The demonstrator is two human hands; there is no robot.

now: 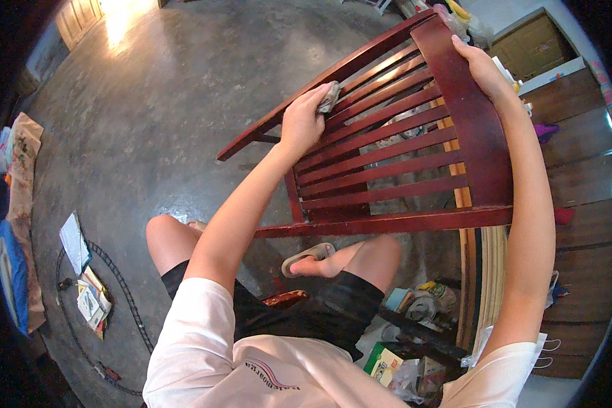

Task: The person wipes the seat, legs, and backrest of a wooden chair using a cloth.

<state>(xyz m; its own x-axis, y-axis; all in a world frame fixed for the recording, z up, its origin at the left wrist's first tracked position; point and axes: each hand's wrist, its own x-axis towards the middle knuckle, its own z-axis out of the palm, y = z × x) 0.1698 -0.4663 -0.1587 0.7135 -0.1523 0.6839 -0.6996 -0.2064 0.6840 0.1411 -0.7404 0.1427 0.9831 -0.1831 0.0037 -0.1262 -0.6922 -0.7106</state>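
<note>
A dark red wooden chair [469,127] with a slatted back is tipped over in front of me. My left hand [303,120] is closed around a crumpled grey cloth [329,98] and presses it against the slats [372,84] near one side post [331,69]. At the chair's broad top rail, my right hand [482,69] grips the outer edge, thumb on the near face. The right fingers are hidden behind the rail.
Right of the chair stand wooden boards [492,275] and a brown cabinet [581,219]. Below lie a green and yellow box [382,363] and plastic bags. On the concrete floor [158,117], a toy train track [125,293] surrounds a pile of papers or booklets [93,303].
</note>
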